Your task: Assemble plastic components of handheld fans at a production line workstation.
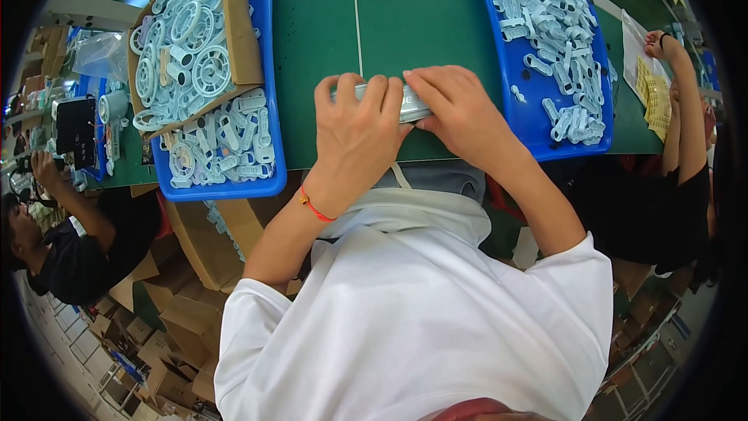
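Note:
Both my hands meet over the near edge of the green table (312,39), closed round a pale, elongated plastic part (411,103) with a rounded end. My left hand (360,129), with a red cord at its wrist, covers the part's left side, fingers curled over the top. From the right, my right hand (460,113) grips the other end with fingertips and thumb. Much of the part is hidden under my fingers, so its exact kind cannot be made out.
At left, a blue tray (278,132) holds pale plastic parts, with a cardboard box (248,31) of rings and wheels on it. Another blue tray (510,121) with small parts stands at right. Co-workers sit on both sides. Cardboard boxes (191,323) lie on the floor.

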### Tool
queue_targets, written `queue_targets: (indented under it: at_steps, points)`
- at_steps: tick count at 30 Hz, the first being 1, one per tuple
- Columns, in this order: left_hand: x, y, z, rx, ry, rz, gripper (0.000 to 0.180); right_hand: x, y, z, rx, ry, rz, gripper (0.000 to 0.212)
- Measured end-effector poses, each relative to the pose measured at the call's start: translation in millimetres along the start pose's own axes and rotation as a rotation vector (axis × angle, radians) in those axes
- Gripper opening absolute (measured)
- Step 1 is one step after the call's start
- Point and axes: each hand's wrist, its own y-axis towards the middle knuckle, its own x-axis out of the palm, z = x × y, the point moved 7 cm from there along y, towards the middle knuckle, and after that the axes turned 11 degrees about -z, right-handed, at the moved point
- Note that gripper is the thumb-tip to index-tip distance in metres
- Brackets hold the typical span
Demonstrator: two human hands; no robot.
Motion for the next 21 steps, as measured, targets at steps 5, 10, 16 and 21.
queue_targets:
  at_steps: [5,10,16,21]
  points:
    - [10.4,1.5,3.7,0.015,0.136,0.007,0.048,6.4,-2.6,-7.0,-0.053,-0.157,0.023,0.058]
    - [2.6,1.6,4.3,0.055,0.109,0.132,0.039,7.8,-2.4,-8.4,-0.034,-0.19,0.105,0.057]
    - [-32.3,1.5,-3.4,-0.037,0.067,0.251,0.066,-8.0,-6.1,10.4,0.154,0.182,0.073,0.057]
    - [21.0,3.0,-28.3,-0.172,-1.737,0.362,0.065,-25.2,10.3,-10.2,0.129,0.561,0.15,0.046]
